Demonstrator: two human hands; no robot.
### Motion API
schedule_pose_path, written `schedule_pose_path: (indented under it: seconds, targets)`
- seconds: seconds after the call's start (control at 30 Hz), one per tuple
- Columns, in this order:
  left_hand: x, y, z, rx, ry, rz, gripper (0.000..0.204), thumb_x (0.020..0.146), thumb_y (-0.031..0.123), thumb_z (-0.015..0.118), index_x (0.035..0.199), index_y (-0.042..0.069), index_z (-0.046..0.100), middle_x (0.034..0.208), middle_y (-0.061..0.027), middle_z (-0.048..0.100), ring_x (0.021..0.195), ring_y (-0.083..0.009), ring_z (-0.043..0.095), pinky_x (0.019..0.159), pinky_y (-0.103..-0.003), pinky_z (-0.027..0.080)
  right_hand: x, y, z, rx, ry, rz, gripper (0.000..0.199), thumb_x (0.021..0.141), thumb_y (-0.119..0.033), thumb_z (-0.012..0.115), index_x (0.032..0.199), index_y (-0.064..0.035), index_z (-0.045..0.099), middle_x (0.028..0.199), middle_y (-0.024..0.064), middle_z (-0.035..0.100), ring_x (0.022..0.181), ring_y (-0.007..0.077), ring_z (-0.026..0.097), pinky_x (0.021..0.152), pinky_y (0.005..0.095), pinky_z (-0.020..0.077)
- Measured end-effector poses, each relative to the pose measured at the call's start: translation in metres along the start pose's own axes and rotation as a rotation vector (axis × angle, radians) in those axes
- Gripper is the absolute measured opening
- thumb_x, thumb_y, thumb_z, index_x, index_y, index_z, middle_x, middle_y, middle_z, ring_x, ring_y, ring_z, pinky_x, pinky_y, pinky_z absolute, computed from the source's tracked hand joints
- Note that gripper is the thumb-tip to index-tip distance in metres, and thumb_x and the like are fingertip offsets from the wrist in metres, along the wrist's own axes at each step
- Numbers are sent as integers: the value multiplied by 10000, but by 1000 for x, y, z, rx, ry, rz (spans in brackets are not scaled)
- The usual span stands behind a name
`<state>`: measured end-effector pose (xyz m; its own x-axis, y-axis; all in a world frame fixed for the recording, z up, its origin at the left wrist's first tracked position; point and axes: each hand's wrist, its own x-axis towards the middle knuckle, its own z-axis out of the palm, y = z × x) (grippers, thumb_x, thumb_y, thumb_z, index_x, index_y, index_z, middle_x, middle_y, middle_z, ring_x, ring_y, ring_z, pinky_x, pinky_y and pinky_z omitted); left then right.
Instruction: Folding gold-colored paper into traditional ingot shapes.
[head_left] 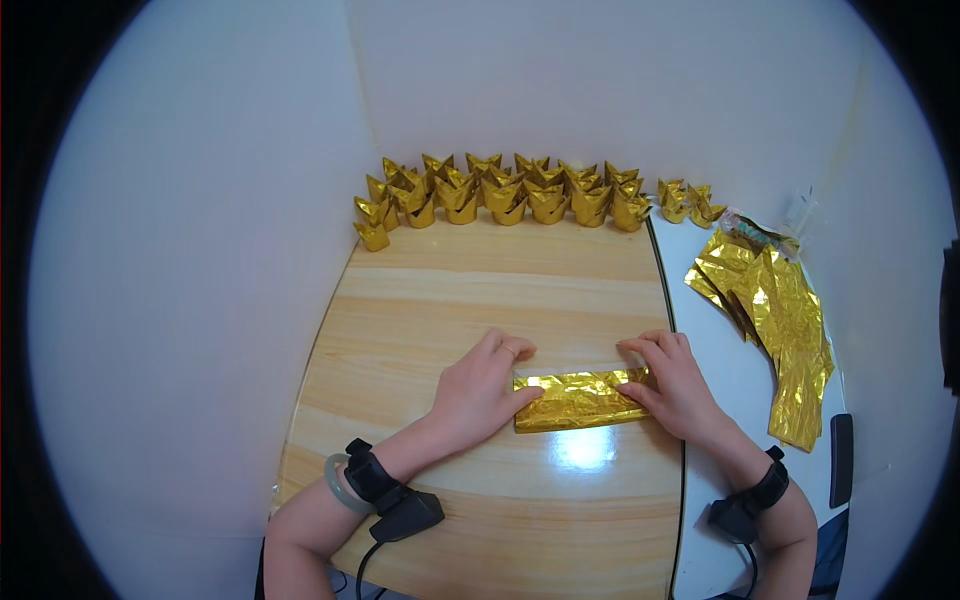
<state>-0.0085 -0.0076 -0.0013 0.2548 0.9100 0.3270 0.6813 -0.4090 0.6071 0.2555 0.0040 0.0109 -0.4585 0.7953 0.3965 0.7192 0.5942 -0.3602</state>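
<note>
- Left hand (pixel 478 392): thumb on gold paper (pixel 580 405), narrow gap to fingers.
- Right hand (pixel 682 388): same, at right edge of table (pixel 480 290).
- Gold shapes (pixel 505 205): along table's back edge.

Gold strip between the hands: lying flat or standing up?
Flat: the gold strip shows its broad face against the wood-grain tabletop, left hand and right hand at its ends.
</note>
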Motion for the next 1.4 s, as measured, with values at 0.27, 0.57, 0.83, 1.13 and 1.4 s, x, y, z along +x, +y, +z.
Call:
schedule_pose_path:
  seconds: [0.27,0.57,0.83,1.13,1.4]
  targets:
    - [5,-1,-5,-58,-159,-164,194,753,139,751,906,66,656,787,-18,559,761,-130,569,678,-261,472,4,6,-1,152,-140,180,258,754,-151,751,956,-52,625,881,95,557,898,251,530,777,327,437]
    - [6,-20,-1,-713,-82,-379,219,773,78,754,932,-21,638,793,-42,649,723,-73,567,666,-216,476,6,12,-2,726,-70,487,123,836,-89,704,880,20,670,710,11,653,632,38,549,574,200,433]
    - [6,-5,-11,-706,-95,-335,199,789,11,728,964,-10,634,838,-20,638,769,-77,599,705,-200,491,1,19,-2,771,-13,506,118,857,-81,679,897,29,665,774,24,668,687,56,588,614,196,462]
    - [6,-14,-10,-844,-119,-378,129,838,31,686,953,-9,644,867,-28,652,802,-77,601,726,-214,496,3,16,-5,833,18,497,103,857,-75,677,880,25,670,782,21,666,709,56,596,632,195,466]
    - [4,-17,-8,-835,-18,-365,135,851,42,676,972,-15,653,886,-42,658,815,-89,608,734,-218,502,1,14,-6,845,54,447,110,842,-63,689,908,25,678,817,29,676,743,58,603,673,194,479]
